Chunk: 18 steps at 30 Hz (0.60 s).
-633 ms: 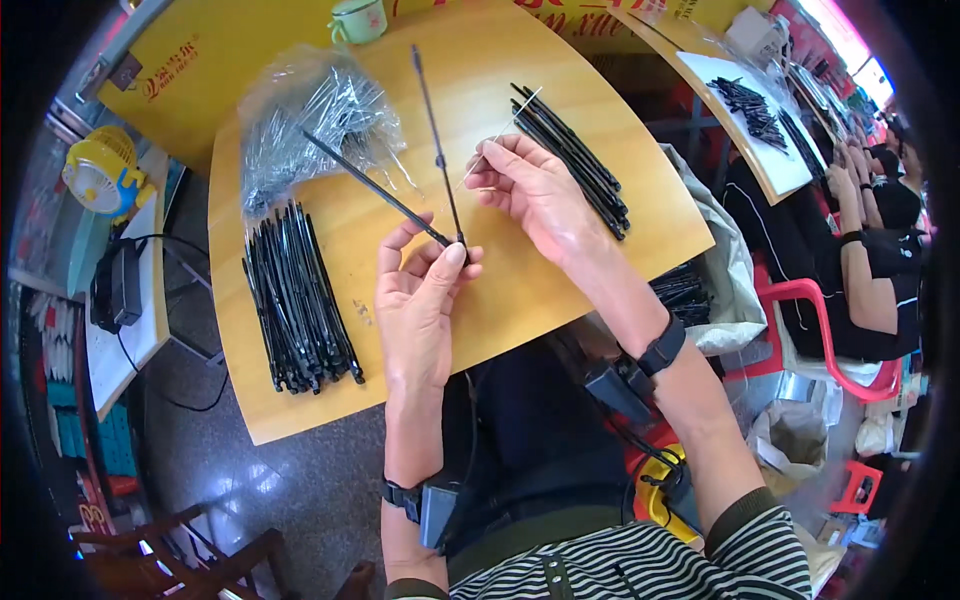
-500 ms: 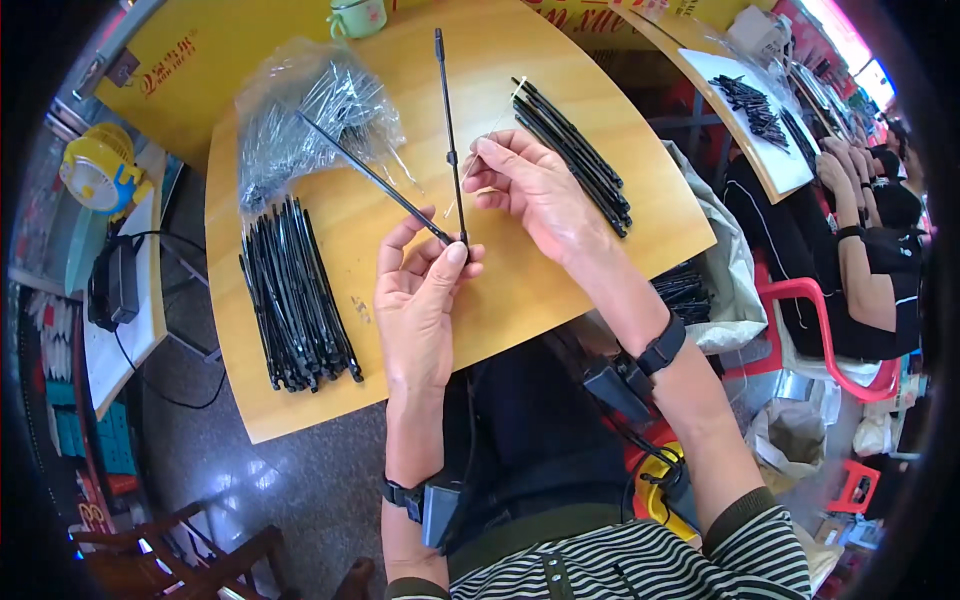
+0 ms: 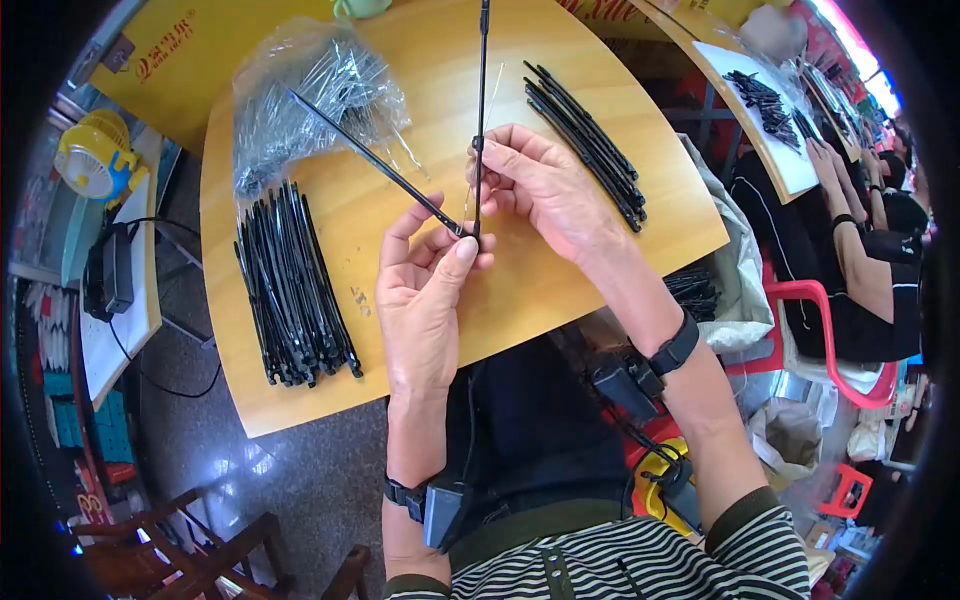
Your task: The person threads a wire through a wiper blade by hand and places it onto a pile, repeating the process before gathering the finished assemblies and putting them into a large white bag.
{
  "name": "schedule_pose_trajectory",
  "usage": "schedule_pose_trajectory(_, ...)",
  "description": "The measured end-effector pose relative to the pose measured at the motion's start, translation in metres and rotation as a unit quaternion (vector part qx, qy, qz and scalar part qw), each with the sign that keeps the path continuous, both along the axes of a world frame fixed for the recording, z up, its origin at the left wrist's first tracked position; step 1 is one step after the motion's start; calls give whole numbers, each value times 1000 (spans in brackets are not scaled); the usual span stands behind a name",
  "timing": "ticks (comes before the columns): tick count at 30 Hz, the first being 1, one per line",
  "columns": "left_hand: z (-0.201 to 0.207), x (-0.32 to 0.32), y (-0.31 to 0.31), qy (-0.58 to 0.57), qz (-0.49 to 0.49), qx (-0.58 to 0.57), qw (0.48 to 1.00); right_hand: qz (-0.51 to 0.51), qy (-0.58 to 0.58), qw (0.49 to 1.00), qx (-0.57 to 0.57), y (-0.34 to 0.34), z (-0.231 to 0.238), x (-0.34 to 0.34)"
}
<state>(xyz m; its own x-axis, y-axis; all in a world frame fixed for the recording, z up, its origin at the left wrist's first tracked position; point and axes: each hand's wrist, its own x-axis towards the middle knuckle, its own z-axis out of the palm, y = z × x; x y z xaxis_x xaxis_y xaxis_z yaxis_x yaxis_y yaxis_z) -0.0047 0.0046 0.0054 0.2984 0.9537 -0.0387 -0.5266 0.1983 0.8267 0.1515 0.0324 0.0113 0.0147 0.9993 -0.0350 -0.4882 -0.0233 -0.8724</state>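
Two slim black rods meet in a V in my left hand [image 3: 425, 300], whose thumb and fingers are closed on their lower ends. One, the upright rod [image 3: 484, 70], has a small collar partway along. The other, the tilted rod [image 3: 365, 155], leans away to the left. My right hand [image 3: 550, 190] pinches the upright rod at its collar. A thin, pale wire-like piece [image 3: 498, 85] sticks up beside my right fingertips. To the left lies a pile of black rods [image 3: 295, 285], and a smaller row of rods [image 3: 585, 145] lies to the right.
A clear plastic bag [image 3: 320, 105] of thin pieces lies at the table's back left. A white sack [image 3: 740, 270] with black rods stands by the right table edge. Farther right, another person's hands [image 3: 830, 170] are at a white board [image 3: 740, 120]. A yellow fan [image 3: 95, 160] stands left.
The upright rod has shifted right and stands straighter. My right hand has come in from beside it to its collar. My left hand keeps its hold on the lower ends.
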Motion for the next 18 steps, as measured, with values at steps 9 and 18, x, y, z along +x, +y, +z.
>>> schedule_pose_trajectory(9, 0, 0, 0, -1, 1, 11, 1000, 5, -5, 1000, -13, 1, -1, 2)
schedule_pose_trajectory(18, 1, 1, -1, -3, -3, 15, 1000, 13, -19, 999, -32, -2, 4, 1)
